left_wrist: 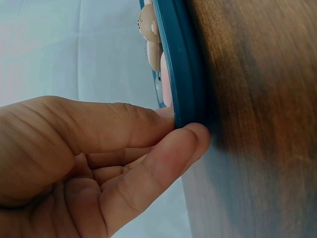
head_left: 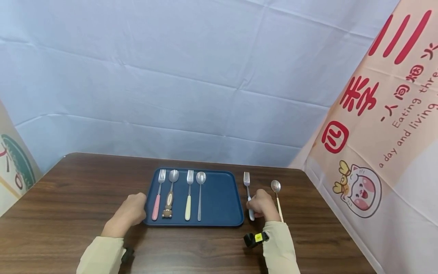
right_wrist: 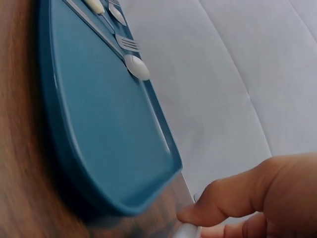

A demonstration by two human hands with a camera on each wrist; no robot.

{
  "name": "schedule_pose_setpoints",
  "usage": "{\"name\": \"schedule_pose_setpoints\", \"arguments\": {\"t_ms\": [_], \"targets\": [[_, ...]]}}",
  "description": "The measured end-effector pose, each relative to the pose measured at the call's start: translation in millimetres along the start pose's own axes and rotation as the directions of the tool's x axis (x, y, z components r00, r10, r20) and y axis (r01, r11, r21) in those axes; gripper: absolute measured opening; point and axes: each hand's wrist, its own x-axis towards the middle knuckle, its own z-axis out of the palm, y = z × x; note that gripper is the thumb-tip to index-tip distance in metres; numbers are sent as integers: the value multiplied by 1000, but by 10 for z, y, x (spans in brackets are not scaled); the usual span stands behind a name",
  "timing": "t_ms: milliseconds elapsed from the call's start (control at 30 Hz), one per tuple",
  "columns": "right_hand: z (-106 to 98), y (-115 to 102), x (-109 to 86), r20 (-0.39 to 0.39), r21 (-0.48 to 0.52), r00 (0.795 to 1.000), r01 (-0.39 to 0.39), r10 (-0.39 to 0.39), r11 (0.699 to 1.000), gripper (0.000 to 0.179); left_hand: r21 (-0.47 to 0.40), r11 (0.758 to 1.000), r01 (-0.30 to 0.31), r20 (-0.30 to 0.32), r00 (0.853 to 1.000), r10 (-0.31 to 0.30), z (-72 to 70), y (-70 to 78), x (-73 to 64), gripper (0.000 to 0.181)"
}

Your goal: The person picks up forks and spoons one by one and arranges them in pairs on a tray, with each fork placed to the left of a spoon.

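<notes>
A blue tray (head_left: 220,198) lies on the wooden table. My left hand (head_left: 131,210) pinches its left rim between thumb and finger, seen close in the left wrist view. Right of the tray, my right hand (head_left: 262,204) pinches the pale handle of a fork (head_left: 248,188), whose tines point away from me. In the right wrist view only the white handle end (right_wrist: 187,231) shows below the thumb. On the tray lie a pink-handled fork (head_left: 156,205), a spoon with a brown bear handle (head_left: 169,199), a cream-handled fork (head_left: 188,203) and a plain metal spoon (head_left: 200,198).
A spoon with a cream handle (head_left: 275,186) lies just right of my right hand, its lower end partly hidden by the arm. White cloth (head_left: 171,76) hangs behind the table (head_left: 85,182), and a printed cloth (head_left: 386,125) borders its right side.
</notes>
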Motion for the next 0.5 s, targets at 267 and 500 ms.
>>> {"name": "schedule_pose_setpoints", "arguments": {"t_ms": [267,500], "targets": [[100,-104,-37,8,-9,1000,23,-23,1000,12,-4,1000,10,12,1000,-10,-11,12,-6,18],[167,-185,-63,20,-13,999,50,-50,999,23,0,1000,9,13,1000,-9,-12,13,-9,19]]}}
